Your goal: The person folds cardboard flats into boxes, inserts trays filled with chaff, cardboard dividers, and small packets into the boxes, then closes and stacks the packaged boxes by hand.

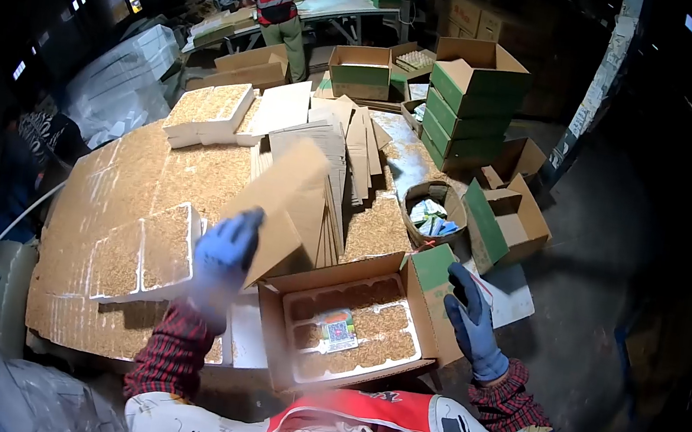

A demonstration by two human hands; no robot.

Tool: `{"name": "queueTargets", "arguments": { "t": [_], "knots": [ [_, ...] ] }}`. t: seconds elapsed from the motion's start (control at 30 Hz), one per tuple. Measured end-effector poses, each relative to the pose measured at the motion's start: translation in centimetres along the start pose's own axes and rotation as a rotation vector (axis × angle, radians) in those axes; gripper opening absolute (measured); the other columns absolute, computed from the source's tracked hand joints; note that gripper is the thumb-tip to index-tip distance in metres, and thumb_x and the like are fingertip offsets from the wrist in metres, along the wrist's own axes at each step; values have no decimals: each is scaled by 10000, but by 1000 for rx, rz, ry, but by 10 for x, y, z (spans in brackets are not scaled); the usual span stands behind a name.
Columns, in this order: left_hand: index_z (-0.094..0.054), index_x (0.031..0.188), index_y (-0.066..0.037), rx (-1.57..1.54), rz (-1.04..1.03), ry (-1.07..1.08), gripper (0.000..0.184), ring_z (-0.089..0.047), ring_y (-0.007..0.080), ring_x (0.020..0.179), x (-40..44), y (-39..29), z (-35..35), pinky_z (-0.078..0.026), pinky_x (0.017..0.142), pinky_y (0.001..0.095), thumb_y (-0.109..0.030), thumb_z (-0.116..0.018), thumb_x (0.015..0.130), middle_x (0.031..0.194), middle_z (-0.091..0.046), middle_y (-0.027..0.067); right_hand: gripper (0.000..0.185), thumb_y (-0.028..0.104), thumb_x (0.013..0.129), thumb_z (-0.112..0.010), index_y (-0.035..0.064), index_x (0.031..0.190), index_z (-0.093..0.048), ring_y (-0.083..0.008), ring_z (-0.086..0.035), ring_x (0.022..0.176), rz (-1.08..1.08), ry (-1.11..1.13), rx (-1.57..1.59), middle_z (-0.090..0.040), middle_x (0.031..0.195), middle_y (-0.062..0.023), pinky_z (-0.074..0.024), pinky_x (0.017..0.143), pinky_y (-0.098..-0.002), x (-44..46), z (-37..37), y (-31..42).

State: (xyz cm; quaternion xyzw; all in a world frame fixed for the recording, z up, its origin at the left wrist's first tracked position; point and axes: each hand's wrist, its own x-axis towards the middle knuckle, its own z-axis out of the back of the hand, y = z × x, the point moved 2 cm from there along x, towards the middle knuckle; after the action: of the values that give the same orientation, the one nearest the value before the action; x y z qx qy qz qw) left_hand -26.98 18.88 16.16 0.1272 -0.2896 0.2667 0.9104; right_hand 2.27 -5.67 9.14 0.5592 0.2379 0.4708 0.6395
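Note:
My left hand [224, 257], in a blue glove and smeared by motion, grips a flat cardboard sheet [291, 181] that slants up over the stack. In front of me stands an open cardboard box [268, 328]. Inside it lies a white foam tray [403, 365] of brown granular material, with a printed leaflet [339, 331] carrying a square code on top. Beside the box's right green flap [433, 271] my right hand [478, 325], also gloved, is raised with thumb and fingers apart and nothing visible in it.
Upright cardboard sheets [362, 157] stand behind the box. White trays [144, 255] sit at left, more [206, 115] farther back. A round basket [436, 210] holds packets. Stacked green boxes [475, 115] and an open box [509, 224] stand at right. A person [275, 10] works at a far table.

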Motion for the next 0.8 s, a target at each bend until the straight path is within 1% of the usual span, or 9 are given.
{"name": "queueTargets", "arguments": {
  "t": [0.13,0.27,0.4,0.43,0.53,0.6,0.7,0.77,0.8],
  "knots": [
    [-502,1264,-68,-138,-506,562,535,-585,225,927,-47,-112,35,-513,671,343,-103,-547,732,1106,-562,82,473,112,865,-606,-20,1299,-475,-282,-446,1254,280,-56,-279,-485,1330,-188,-326,1048,-370,8,-7,47],
    [-543,1213,-102,-445,-484,924,419,-580,254,951,-77,-140,-3,-508,733,358,-147,-531,797,1126,-543,86,336,270,842,-617,60,1104,-614,-311,-530,1092,664,579,-664,-571,1167,-156,-401,933,-412,8,-48,66],
    [-568,1182,-119,-847,-397,960,307,-565,319,1009,-93,-129,-34,-484,848,373,-206,-507,894,1161,-544,114,280,287,831,-615,82,1022,-629,-285,-573,974,412,1009,-1017,-605,990,-126,-420,881,-405,3,-66,25],
    [-573,1179,-89,-917,-382,988,324,-556,346,1053,-74,-126,-15,-454,917,374,-290,-494,937,1194,-552,129,299,247,851,-614,60,1084,-627,-253,-590,1000,443,898,-768,-627,1002,-132,-438,889,-373,11,-59,41],
    [-572,1183,-24,-811,165,296,314,-584,310,1076,-67,-92,27,-439,944,369,-87,-607,877,1151,-602,198,322,191,876,-600,42,1162,-603,-216,-593,1034,271,324,-110,-639,1075,-119,-455,891,-330,28,-22,52],
    [-545,1234,-3,-884,537,-119,316,-553,218,1118,-108,-55,16,-428,962,354,-159,-471,969,1184,-607,116,318,167,915,-578,21,1197,-574,-177,-609,972,22,81,152,-621,1111,-82,-475,870,-281,41,3,-10],
    [-408,1372,-38,-1450,1068,-62,446,-484,208,1189,-196,-48,-74,-376,1027,336,-305,-349,1020,1301,-513,71,493,354,948,-504,12,1302,-463,-207,-594,988,-692,394,621,-592,1139,-112,-468,868,-276,16,-22,-182],
    [-352,1411,-45,-1680,1166,-30,487,-452,216,1224,-207,-70,-111,-349,1054,334,-340,-324,1025,1356,-462,67,679,475,910,-525,-18,1353,-377,-286,-542,1096,-428,414,84,-547,1212,-180,-414,958,-345,3,-70,-158],
    [-352,1393,-28,-1384,1077,68,483,-476,209,1138,-197,-79,-112,-387,986,322,-299,-402,997,1279,-478,76,768,515,881,-553,-35,1372,-339,-329,-503,1161,-238,319,-520,-516,1254,-216,-372,1016,-384,2,-73,-88]
  ]
}}
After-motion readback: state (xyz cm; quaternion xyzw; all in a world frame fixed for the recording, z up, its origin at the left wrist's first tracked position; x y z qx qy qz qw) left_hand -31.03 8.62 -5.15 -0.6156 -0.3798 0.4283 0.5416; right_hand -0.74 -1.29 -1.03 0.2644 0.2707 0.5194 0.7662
